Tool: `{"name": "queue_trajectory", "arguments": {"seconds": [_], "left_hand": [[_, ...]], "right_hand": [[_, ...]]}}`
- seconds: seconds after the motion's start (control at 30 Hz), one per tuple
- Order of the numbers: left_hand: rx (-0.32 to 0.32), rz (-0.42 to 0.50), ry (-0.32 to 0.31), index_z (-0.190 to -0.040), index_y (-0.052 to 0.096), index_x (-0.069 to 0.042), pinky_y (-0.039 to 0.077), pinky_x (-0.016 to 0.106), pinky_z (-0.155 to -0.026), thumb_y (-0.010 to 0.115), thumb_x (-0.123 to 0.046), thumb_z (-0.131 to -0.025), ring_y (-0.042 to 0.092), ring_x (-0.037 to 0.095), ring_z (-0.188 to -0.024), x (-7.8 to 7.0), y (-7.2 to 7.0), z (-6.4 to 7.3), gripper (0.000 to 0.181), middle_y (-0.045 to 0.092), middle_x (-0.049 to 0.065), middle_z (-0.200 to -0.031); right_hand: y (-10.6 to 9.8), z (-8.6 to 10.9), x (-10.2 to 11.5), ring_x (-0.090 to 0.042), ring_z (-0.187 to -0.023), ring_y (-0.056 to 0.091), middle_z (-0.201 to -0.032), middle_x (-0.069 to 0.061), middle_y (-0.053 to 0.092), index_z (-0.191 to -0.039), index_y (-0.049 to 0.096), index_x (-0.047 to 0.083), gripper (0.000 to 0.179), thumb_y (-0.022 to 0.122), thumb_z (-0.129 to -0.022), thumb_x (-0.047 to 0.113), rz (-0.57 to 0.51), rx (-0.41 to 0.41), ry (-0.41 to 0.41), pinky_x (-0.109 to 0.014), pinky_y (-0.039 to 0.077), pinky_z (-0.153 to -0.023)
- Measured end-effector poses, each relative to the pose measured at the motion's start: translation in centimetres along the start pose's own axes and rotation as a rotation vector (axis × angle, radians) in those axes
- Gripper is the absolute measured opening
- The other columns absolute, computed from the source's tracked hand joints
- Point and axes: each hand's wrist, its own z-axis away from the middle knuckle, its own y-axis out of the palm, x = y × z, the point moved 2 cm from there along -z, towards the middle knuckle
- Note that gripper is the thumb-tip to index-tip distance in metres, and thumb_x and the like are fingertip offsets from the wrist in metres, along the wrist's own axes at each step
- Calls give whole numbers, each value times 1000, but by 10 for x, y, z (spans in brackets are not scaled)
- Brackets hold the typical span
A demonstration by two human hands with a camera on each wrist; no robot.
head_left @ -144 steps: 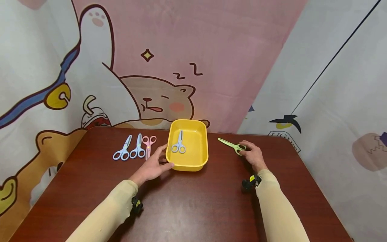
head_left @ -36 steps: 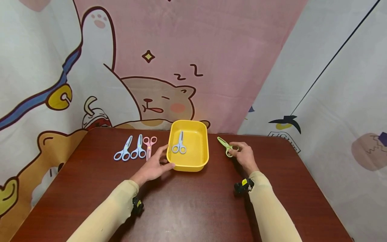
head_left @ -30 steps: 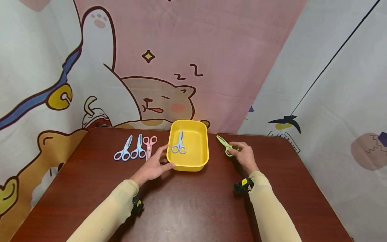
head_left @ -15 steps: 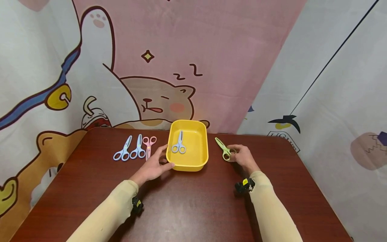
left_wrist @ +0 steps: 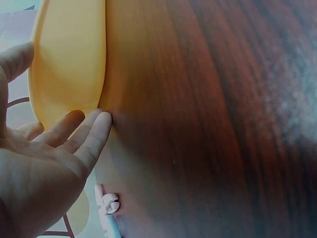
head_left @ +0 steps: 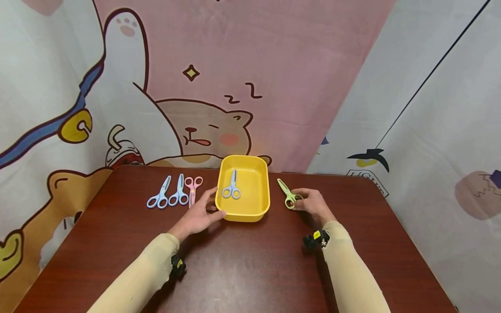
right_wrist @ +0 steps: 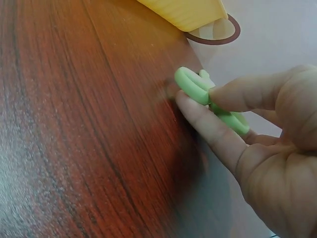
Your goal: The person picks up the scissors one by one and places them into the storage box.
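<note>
In the head view, a pair of green scissors [head_left: 288,194] points up and left, its handle loops pinched by my right hand [head_left: 313,203]. The right wrist view shows the thumb and fingers on the green loops [right_wrist: 192,85], close over the table. My left hand [head_left: 197,216] rests at the front left corner of a yellow tray [head_left: 250,215], thumb at the front wall and fingers along the left side. In the left wrist view those fingers [left_wrist: 97,134] lie nearly straight against the tray wall [left_wrist: 72,54]. Inside the tray lies a pair of blue scissors [head_left: 232,187].
Left of the tray, blue scissors [head_left: 159,194], a second blue pair [head_left: 179,192] and pink scissors [head_left: 192,187] lie in a row on the brown table [head_left: 250,265]. A patterned cloth [head_left: 305,74] hangs behind the table's far edge.
My right hand has taken hold of the green scissors, shifted them left and turned them so their blades point more steeply away. My left hand and the tray stay in place.
</note>
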Motion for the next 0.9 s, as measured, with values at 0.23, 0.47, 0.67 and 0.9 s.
{"name": "queue_trajectory", "arguments": {"seconds": [0.23, 0.47, 0.67, 0.9], "left_hand": [[3, 8, 0, -164, 22, -17, 52, 47, -103, 76, -25, -95, 64, 27, -119, 1, 1, -1, 88, 56, 15, -146], [0, 9, 1, -164, 22, -17, 52, 47, -103, 76, -25, -95, 64, 26, -119, 1, 1, -2, 88, 57, 15, -145], [1, 7, -6, -164, 22, -17, 52, 47, -103, 77, -26, -95, 64, 27, -119, 0, 1, -2, 88, 57, 15, -144], [2, 6, -9, -164, 21, -16, 52, 48, -103, 76, -26, -95, 64, 28, -119, -1, 1, -1, 89, 57, 16, -145]], "right_hand": [[0, 2, 2, -17, -88, 66, -131, -26, 58, -136, 65, -1, 46, 68, -90, -8, -45, -10, 2, -28, 59, -75], [0, 1, 3, -15, -87, 68, -131, -29, 58, -137, 63, -3, 49, 69, -89, -10, -110, -50, -38, -29, 60, -77], [-2, 2, 4, -13, -87, 67, -133, -29, 56, -137, 64, -2, 49, 71, -89, -9, -133, -83, -63, -24, 59, -76], [-2, 1, 6, -15, -84, 70, -133, -32, 53, -138, 60, -6, 51, 67, -89, -14, -238, -75, -67, -28, 61, -75]]}}
